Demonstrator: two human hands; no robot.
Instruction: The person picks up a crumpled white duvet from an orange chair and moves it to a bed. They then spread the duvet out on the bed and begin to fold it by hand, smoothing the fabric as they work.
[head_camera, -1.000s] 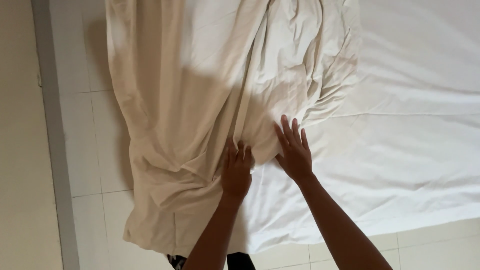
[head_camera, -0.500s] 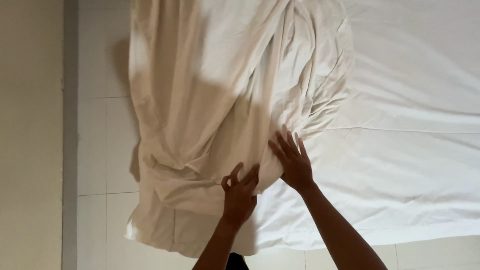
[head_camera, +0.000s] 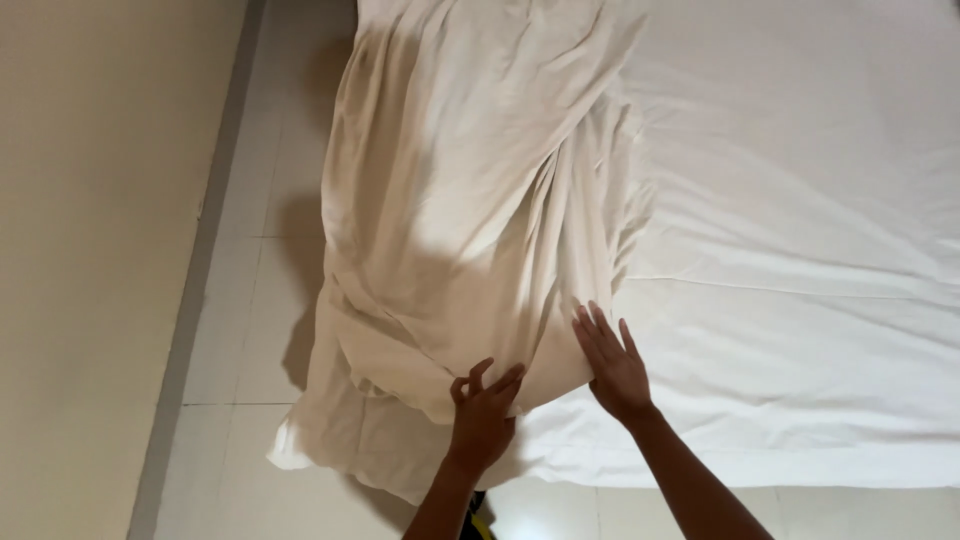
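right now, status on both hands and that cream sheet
Left hand pinching loose cream cotton sheet at its edge. Right hand flat, open, beside it on white bed. Nothing in the way.

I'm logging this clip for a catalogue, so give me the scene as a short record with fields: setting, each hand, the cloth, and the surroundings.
setting: bed with a white fitted sheet, seen from above
left hand: fingers curled, pinching the near edge of the cream sheet
right hand: flat, fingers spread, pressing the cream sheet's edge onto the bed
cream sheet: bunched and creased, draped over the bed's left side, hanging toward the floor
surroundings: pale tiled floor, beige wall on the left
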